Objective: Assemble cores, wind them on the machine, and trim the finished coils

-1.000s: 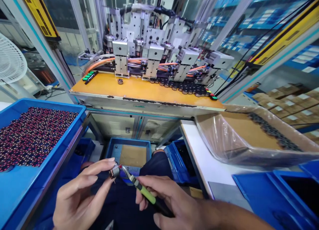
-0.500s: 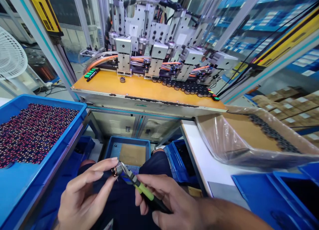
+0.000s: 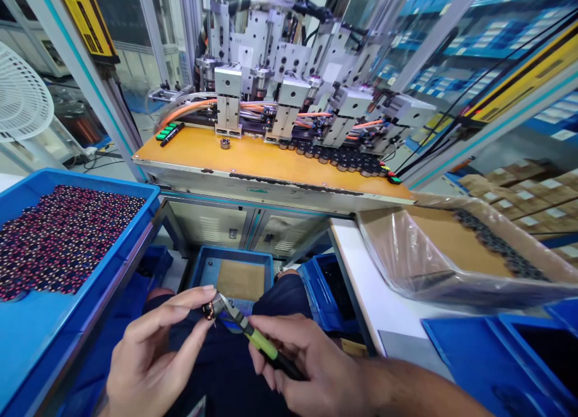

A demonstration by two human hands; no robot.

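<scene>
Between the thumb and fingertips of my left hand (image 3: 156, 345) is a small round motor part (image 3: 211, 309) with copper windings and a grey metal rim. A thin wire end seems to stick out below it. My right hand (image 3: 311, 360) is wrapped round pliers (image 3: 264, 345) with green and black handles. Their metal jaws point up and left and meet the rim of the part; whether they grip anything there is too small to tell. Both hands are held above my lap.
A blue tray (image 3: 151, 195) on the left holds many small wound parts. Ahead, a machine (image 3: 289, 98) stands on an orange bench (image 3: 189, 152) with black round parts and a marker. A plastic-lined box (image 3: 406, 242) is on the right; a blue bin (image 3: 235, 253) sits low ahead.
The pliers and the motor part stay together, almost unmoved. My right fingers have shifted slightly round the handles, and the whole view has moved a little.
</scene>
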